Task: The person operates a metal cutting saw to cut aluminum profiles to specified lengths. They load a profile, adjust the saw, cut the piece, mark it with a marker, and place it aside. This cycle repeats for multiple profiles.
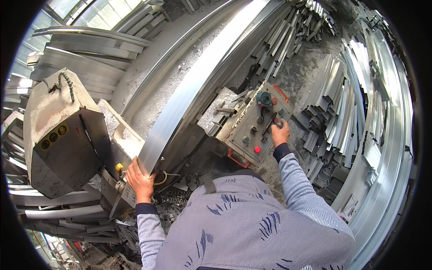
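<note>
My left hand (140,181) grips the near end of a long, flat silver aluminium profile (182,101), fingers on its left edge and the thumb on the right. The profile runs away from me along a machine bed. Beside that hand stands the saw's large, dirty white hood (63,130), with round yellow warning stickers. My right hand (281,132) rests at a beige control box (240,130), fingers curled in at a knob or button that they partly cover. A thin dark piece shows by the fingertips. On the box are several knobs and a lit red button (257,149).
Stacks of profiles (330,85) lie on the floor at the right, with long lengths (387,148) farther out. More profiles (90,58) are piled at the far left. Pale shavings (180,67) cover the bed, and metal offcuts (175,198) lie below my left hand.
</note>
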`<state>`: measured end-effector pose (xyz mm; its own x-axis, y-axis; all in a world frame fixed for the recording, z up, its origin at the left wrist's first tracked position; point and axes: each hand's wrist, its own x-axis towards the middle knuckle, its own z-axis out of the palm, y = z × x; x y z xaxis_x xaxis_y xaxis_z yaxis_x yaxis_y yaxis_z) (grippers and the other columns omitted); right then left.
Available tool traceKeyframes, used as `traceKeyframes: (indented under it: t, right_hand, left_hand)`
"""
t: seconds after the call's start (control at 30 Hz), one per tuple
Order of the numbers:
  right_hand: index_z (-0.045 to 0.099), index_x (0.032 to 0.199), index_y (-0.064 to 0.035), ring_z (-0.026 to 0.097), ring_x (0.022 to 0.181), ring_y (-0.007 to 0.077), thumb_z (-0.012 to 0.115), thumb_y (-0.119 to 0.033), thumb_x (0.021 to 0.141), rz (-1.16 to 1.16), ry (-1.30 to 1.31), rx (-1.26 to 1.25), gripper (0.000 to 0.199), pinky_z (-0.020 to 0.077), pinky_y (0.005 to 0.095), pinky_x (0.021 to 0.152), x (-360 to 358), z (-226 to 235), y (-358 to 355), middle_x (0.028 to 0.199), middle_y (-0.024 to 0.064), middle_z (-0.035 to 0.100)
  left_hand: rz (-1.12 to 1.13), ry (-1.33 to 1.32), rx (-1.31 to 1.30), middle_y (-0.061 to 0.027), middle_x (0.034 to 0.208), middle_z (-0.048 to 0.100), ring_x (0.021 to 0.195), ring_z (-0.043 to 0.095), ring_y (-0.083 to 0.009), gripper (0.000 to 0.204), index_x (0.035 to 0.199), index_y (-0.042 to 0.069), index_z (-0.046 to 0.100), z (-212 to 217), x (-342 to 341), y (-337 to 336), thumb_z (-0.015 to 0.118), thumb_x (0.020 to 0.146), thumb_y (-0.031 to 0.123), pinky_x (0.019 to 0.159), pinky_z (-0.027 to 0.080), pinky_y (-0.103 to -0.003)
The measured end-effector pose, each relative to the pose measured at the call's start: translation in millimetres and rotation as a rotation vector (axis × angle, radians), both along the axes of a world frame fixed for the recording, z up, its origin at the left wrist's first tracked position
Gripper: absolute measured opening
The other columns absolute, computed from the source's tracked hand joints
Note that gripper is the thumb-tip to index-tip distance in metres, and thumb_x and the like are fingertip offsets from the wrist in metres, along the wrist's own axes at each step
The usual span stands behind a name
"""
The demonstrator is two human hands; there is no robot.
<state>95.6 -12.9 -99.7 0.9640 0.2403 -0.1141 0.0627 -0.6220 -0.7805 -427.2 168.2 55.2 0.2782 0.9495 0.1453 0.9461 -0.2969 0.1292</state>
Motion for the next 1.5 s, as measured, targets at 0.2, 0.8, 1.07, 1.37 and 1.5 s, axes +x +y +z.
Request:
traceKeyframes:
  t: [0.2, 0.8, 1.07, 1.37, 1.5]
  right_hand:
    - [0.06, 0.132, 0.0024, 0.067, 0.101, 0.0205, 0.074, -0.014, 0.081, 0.229, -0.078, 0.273, 0.056, 0.055, 0.034, 0.091, 52, 64, 72, 0.118, 0.0145, 0.064]
    - [0.043, 0.146, 0.0117, 0.045, 0.141, 0.0429, 0.056, -0.04, 0.071, 0.967, 0.7, 1.167, 0.092, 0.0287, 0.0547, 0.124, 228, 73, 321, 0.148, 0.0289, 0.05]
    - [0.043, 0.146, 0.0086, 0.045, 0.141, 0.0407, 0.058, -0.04, 0.073, 1.124, 0.416, 0.708, 0.089, 0.0276, 0.0537, 0.124, -52, 94, 238, 0.147, 0.027, 0.05]
    - [0.044, 0.146, 0.0052, 0.045, 0.141, 0.0381, 0.059, -0.041, 0.076, 1.407, 0.41, 0.753, 0.084, 0.0264, 0.0526, 0.124, -206, 186, 151, 0.146, 0.025, 0.051]
    - [0.044, 0.145, 0.0037, 0.045, 0.141, 0.037, 0.06, -0.041, 0.078, 1.501, 0.404, 0.826, 0.083, 0.0259, 0.0521, 0.124, -241, 225, 109, 0.145, 0.024, 0.051]
  left_hand:
    - [0.024, -0.046, -0.11, -0.0122, 0.125, 0.056, 0.12, 0.05, -0.035, 0.1, 0.144, 0.01, 0.047, 24, 14, -5, 0.094, 0.06, 0.038, 0.108, 0.036, -0.048]
    - [0.198, -0.136, -0.034, -0.0068, 0.124, 0.052, 0.121, 0.05, -0.0265, 0.097, 0.144, 0.014, 0.048, 94, 63, -182, 0.093, 0.062, 0.042, 0.11, 0.036, -0.044]
    - [0.251, -0.014, -0.005, -0.0073, 0.119, 0.049, 0.116, 0.05, -0.027, 0.101, 0.137, 0.015, 0.046, 57, 5, -247, 0.093, 0.056, 0.051, 0.108, 0.036, -0.043]
    - [0.269, -0.071, 0.125, -0.0079, 0.112, 0.045, 0.112, 0.048, -0.0247, 0.106, 0.133, 0.008, 0.039, -14, -26, -327, 0.094, 0.054, 0.052, 0.102, 0.035, -0.041]
    - [0.375, -0.022, 0.182, -0.0073, 0.114, 0.045, 0.112, 0.049, -0.0232, 0.104, 0.133, 0.009, 0.037, -51, -33, -377, 0.089, 0.059, 0.059, 0.1, 0.034, -0.04]
